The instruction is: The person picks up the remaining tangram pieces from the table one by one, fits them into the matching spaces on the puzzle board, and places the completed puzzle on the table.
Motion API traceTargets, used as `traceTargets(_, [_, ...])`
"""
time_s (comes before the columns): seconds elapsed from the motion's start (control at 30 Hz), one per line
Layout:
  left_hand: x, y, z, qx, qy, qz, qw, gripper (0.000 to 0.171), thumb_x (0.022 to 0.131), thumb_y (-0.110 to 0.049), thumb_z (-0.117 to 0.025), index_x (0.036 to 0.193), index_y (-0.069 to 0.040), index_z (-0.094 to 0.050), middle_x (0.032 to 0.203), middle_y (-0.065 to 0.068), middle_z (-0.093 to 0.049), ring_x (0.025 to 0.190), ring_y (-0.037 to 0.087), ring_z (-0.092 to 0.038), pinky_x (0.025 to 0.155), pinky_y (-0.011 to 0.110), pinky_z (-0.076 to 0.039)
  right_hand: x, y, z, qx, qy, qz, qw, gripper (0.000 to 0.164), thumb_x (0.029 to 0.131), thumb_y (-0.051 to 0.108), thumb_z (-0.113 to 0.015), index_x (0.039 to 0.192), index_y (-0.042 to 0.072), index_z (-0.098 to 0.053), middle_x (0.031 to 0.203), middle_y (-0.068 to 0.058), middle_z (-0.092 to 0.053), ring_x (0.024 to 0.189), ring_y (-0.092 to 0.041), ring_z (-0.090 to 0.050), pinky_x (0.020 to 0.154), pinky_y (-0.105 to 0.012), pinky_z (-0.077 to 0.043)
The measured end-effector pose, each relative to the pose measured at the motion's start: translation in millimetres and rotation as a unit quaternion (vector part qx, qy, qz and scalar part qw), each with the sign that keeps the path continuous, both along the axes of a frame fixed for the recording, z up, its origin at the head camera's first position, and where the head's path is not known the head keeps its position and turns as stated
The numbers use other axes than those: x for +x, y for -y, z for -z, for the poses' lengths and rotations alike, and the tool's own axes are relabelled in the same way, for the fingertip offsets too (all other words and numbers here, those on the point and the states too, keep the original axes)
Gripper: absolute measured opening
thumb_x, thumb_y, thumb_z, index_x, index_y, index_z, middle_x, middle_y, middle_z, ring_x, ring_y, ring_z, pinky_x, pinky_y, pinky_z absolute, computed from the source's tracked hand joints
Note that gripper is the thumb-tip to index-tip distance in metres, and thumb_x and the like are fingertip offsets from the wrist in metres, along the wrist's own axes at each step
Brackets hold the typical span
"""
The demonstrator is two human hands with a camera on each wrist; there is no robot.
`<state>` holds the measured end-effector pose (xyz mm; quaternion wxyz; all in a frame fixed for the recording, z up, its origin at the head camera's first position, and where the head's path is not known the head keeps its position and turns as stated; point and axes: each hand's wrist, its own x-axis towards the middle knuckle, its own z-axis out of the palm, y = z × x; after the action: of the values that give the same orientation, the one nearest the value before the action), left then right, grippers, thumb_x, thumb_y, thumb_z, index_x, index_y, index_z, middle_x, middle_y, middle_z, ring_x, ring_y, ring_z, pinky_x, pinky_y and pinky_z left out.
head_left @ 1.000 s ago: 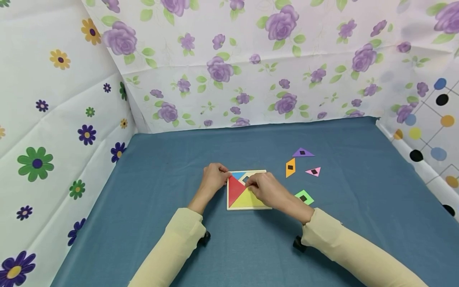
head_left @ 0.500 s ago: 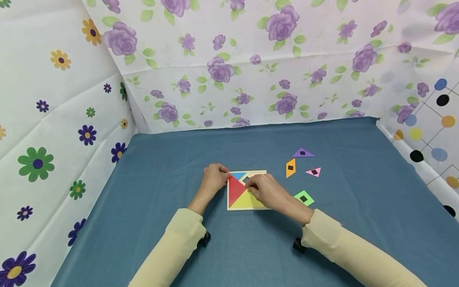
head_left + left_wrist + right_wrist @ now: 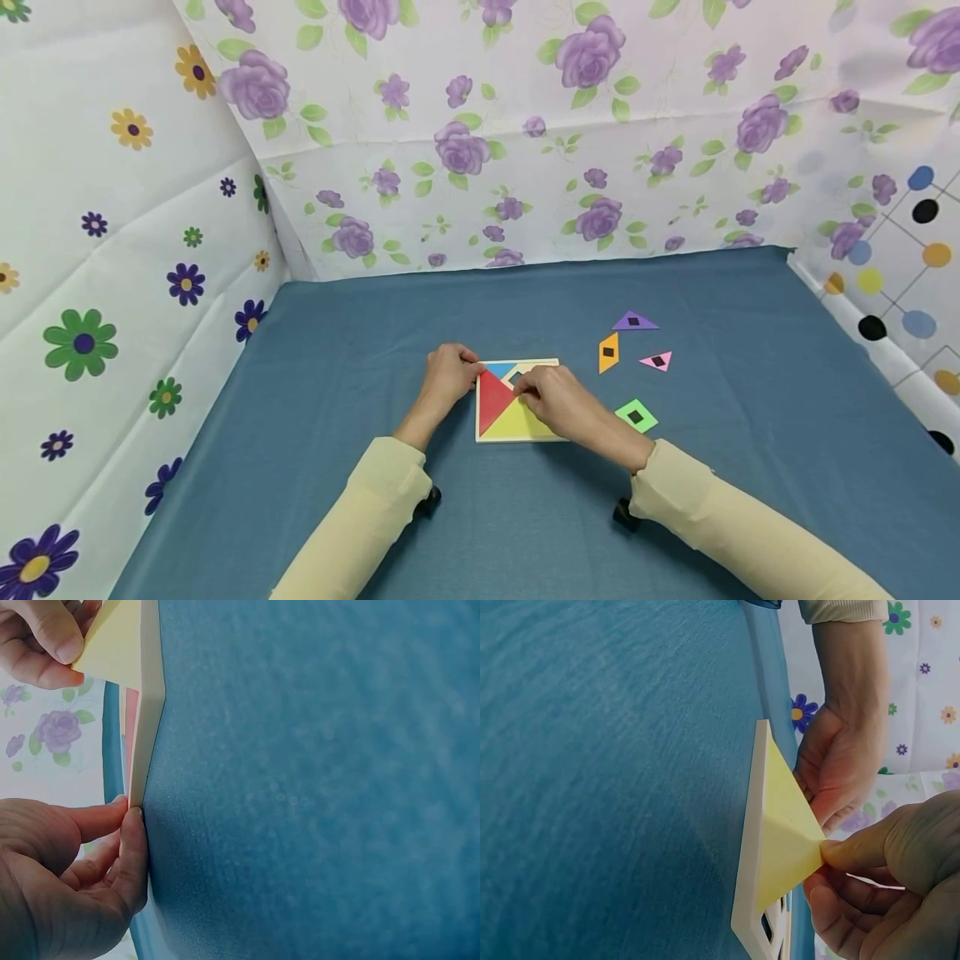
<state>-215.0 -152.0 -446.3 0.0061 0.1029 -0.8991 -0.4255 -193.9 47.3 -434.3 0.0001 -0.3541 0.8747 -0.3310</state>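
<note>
A square pale wooden puzzle tray (image 3: 517, 441) lies on the blue cloth, between both hands. Set in it are a red triangle (image 3: 492, 404), a blue triangle (image 3: 498, 368) and a large yellow triangle (image 3: 522, 423). At the far left corner, my left hand (image 3: 448, 375) grips the tray's edge between thumb and fingers, as the left wrist view also shows. My right hand (image 3: 558, 400) pinches the tip of the yellow triangle (image 3: 784, 832) with thumb and finger. Whether that piece lies fully flat, I cannot tell. The right hand hides the tray's right part.
Right of the tray lie a purple triangle (image 3: 634, 321), an orange parallelogram (image 3: 608, 362), a pink triangle (image 3: 657, 364) and a green square (image 3: 647, 422), each with a dark patch. Flowered sheets (image 3: 405, 217) stand at the back and left.
</note>
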Motion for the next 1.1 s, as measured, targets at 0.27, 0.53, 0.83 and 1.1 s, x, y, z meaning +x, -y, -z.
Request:
traceTargets(0.27, [-0.6,-0.8,-1.2,-0.022,0.005,0.005,0.9997,0.013,0.093,-0.013,-0.079,0.1,-0.002,-0.078,0.088,0.009,-0.073,0.064,0.015,-0.067,0.062,0.03,-0.058,-0.8,0.2,2.9,0.023,-0.001,0.006,1.0,0.01,0.093,-0.004,-0.071,0.094,0.002,-0.079,0.084,-0.002,-0.071,0.071,-0.009,-0.058,0.064,-0.026,-0.053])
traceTargets(0.53, [1.2,-0.8,-5.2,-0.048,0.025,0.027,0.9981,0.027,0.089,-0.019,-0.085,0.11,-0.003,-0.078,0.103,0.009,-0.075,0.093,0.023,-0.069,0.08,0.039,-0.059,-0.7,-0.7,6.2,0.025,0.009,0.003,1.0,0.01,0.092,-0.003,-0.073,0.089,0.004,-0.078,0.081,0.0,-0.071,0.069,-0.008,-0.058,0.063,-0.025,-0.053])
traceTargets(0.83, [0.7,0.3,-5.7,-0.053,0.046,0.041,0.9967,0.032,0.089,-0.019,-0.085,0.117,-0.007,-0.076,0.101,0.009,-0.073,0.1,0.026,-0.063,0.081,0.039,-0.057,-1.9,-0.7,7.9,0.018,0.023,-0.001,1.0,0.01,0.093,-0.004,-0.072,0.089,0.004,-0.079,0.082,-0.001,-0.071,0.067,-0.007,-0.058,0.063,-0.025,-0.053])
traceTargets(1.1, [1.4,-1.0,-7.4,-0.053,0.048,0.045,0.9964,0.027,0.092,-0.017,-0.082,0.117,-0.009,-0.077,0.093,0.007,-0.072,0.091,0.024,-0.064,0.07,0.034,-0.055,-1.9,-0.1,8.9,0.014,0.026,-0.001,1.0,0.011,0.093,-0.004,-0.072,0.089,0.004,-0.078,0.081,-0.001,-0.07,0.067,-0.008,-0.057,0.062,-0.025,-0.053])
